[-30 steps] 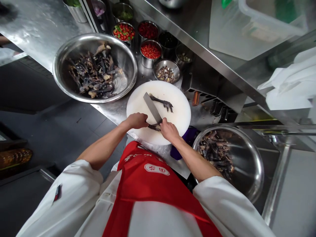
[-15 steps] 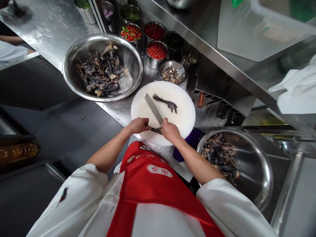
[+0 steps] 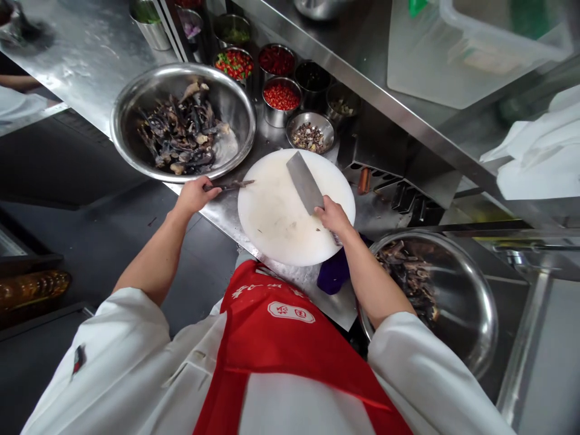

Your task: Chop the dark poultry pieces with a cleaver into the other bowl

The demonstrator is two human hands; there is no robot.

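Observation:
My left hand (image 3: 194, 194) is closed around a dark chicken foot (image 3: 231, 185), its thin toes pointing right over the left edge of the round white cutting board (image 3: 272, 208). I cannot make out whether more than one foot is in that hand. The big steel bowl (image 3: 118, 115) heaped with dark chicken feet (image 3: 181, 130) stands just beyond it. In my right hand (image 3: 334, 216) is a cleaver (image 3: 304, 181), its broad blade angled up and left above the board. Small dark scraps dot the board near its front.
Steel pots of chopped red chillies (image 3: 281, 96) and other ingredients stand behind the board, beside a small bowl of chopped bits (image 3: 312, 136). A second large steel bowl (image 3: 487, 314) with dark pieces sits at lower right. The steel shelf (image 3: 376, 90) overhangs the back right.
My left hand has moved up and left from the board to the bowl's near side. No chicken foot lies on the board now. The cleaver has shifted up and right.

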